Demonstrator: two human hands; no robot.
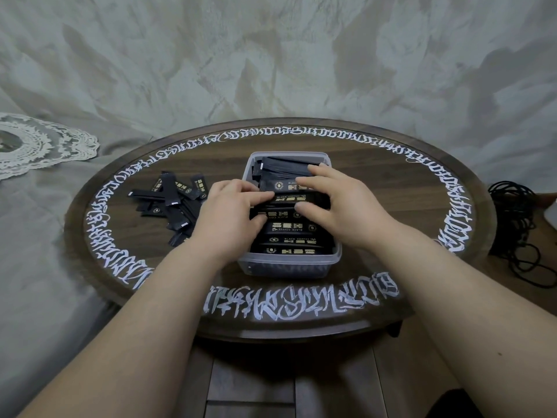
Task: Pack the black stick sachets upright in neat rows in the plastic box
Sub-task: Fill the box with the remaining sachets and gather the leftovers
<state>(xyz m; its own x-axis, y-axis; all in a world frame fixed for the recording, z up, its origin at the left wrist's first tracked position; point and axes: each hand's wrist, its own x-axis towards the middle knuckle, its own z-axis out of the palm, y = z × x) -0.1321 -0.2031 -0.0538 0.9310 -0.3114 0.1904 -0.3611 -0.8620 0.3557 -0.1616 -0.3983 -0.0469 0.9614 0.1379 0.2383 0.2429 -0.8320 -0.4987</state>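
- My left hand [232,212] and right hand [328,203] both reach into the plastic box [289,267] at mid-worktop [407,206]; left fingers curl round sachet ends, right fingers lie flat, pressing the black sachets [289,239], I judge to keep the rows tight
- A loose pile of sachets [174,200] waits just left of the box
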